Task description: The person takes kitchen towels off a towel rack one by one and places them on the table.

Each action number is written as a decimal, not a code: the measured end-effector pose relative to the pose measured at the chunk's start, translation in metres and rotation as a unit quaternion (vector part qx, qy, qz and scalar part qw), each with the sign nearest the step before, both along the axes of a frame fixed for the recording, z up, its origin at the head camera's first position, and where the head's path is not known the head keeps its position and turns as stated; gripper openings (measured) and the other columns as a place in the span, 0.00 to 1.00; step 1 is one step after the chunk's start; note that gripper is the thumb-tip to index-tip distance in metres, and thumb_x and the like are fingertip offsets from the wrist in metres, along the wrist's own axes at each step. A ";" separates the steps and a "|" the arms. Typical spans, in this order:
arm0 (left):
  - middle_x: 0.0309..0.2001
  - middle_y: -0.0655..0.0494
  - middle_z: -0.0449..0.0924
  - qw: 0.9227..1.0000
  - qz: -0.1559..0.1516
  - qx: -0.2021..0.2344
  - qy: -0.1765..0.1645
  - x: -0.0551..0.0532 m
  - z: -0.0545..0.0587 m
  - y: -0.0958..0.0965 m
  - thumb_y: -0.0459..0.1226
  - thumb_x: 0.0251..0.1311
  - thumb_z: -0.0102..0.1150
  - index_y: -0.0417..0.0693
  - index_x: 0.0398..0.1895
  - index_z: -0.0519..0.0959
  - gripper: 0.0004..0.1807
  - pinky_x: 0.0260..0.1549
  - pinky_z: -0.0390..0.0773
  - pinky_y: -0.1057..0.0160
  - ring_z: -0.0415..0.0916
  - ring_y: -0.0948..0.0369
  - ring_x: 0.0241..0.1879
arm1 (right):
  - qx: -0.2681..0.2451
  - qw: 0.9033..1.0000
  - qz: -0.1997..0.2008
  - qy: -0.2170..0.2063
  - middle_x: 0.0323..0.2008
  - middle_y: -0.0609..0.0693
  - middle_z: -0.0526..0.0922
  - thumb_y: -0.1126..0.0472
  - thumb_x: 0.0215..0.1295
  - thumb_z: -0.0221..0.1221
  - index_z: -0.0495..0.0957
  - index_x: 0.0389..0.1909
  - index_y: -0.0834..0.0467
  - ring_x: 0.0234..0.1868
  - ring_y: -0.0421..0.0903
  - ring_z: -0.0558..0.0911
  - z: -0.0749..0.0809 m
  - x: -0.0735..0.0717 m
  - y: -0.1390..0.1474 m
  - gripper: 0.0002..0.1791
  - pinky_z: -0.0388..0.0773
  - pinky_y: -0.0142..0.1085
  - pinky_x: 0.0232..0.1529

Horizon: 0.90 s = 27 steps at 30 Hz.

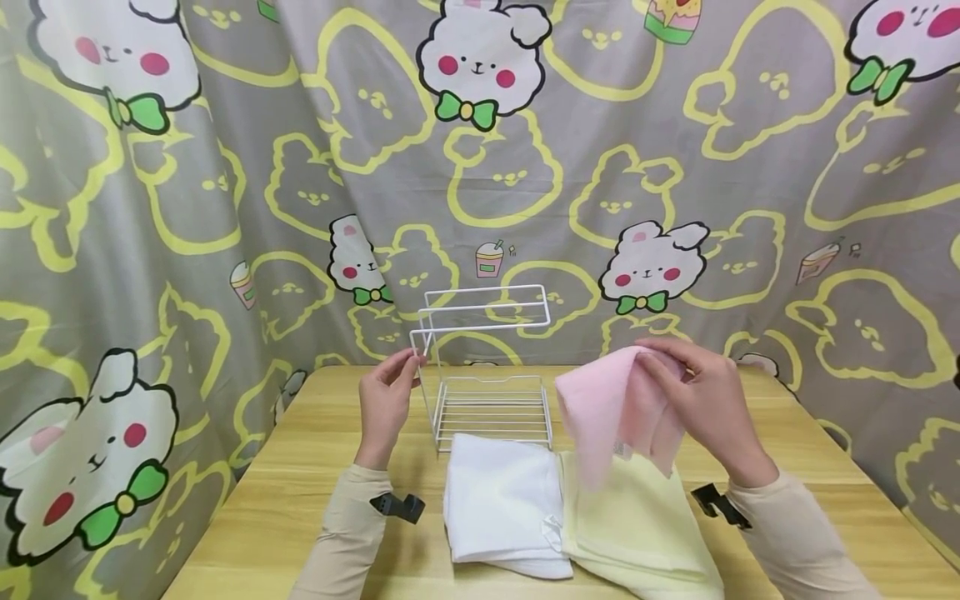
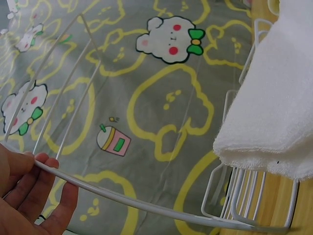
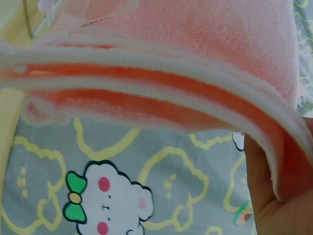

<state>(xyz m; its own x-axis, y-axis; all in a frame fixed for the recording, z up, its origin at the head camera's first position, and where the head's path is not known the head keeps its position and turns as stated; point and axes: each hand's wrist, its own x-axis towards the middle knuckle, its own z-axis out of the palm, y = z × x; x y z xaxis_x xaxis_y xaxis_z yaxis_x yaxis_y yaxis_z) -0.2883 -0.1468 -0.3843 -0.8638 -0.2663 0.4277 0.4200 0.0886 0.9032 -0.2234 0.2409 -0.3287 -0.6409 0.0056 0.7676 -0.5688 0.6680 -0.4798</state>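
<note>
My left hand (image 1: pixel 387 404) pinches the upright side wire of a white wire rack (image 1: pixel 492 414). In the left wrist view the thumb and fingertips (image 2: pixel 68 196) close on that wire. A folded pink towel (image 1: pixel 600 392) hangs from my right hand (image 1: pixel 708 400), held between thumb and fingers above the table. In the right wrist view the pink towel (image 3: pixel 210 29) shows its layered, pale edges and a label. Below lie a folded white towel (image 1: pixel 502 500) in front of the rack and a folded yellow towel (image 1: pixel 637 525) beside it, under the pink one.
The wooden table (image 1: pixel 300 467) reaches back to a grey curtain (image 1: pixel 285 208) printed with white rabbits and yellow outlines. The rack's upper wire arms (image 1: pixel 487 327) stick out to the right above its slatted base. Black straps with mounts (image 1: pixel 405 507) sit on both wrists.
</note>
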 end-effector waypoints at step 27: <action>0.47 0.35 0.87 1.000 0.007 -0.004 -0.009 -0.001 -0.003 0.000 0.33 0.69 0.63 0.35 0.50 0.85 0.11 0.40 0.87 0.71 0.86 0.51 0.49 | 0.073 0.989 -0.002 -0.126 0.46 0.59 0.89 0.58 0.71 0.65 0.87 0.50 0.59 0.47 0.60 0.87 -0.050 -0.064 0.026 0.12 0.81 0.35 0.45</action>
<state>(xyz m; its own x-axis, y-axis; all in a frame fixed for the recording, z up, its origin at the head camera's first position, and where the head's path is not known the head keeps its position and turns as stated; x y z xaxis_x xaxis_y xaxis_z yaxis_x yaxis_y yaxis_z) -0.2895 -0.1471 -0.3877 -0.8675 -0.2747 0.4148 0.4029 0.1015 0.9096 -0.2879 0.2672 -0.3791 -0.8125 -0.0910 0.5758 -0.4405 0.7428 -0.5042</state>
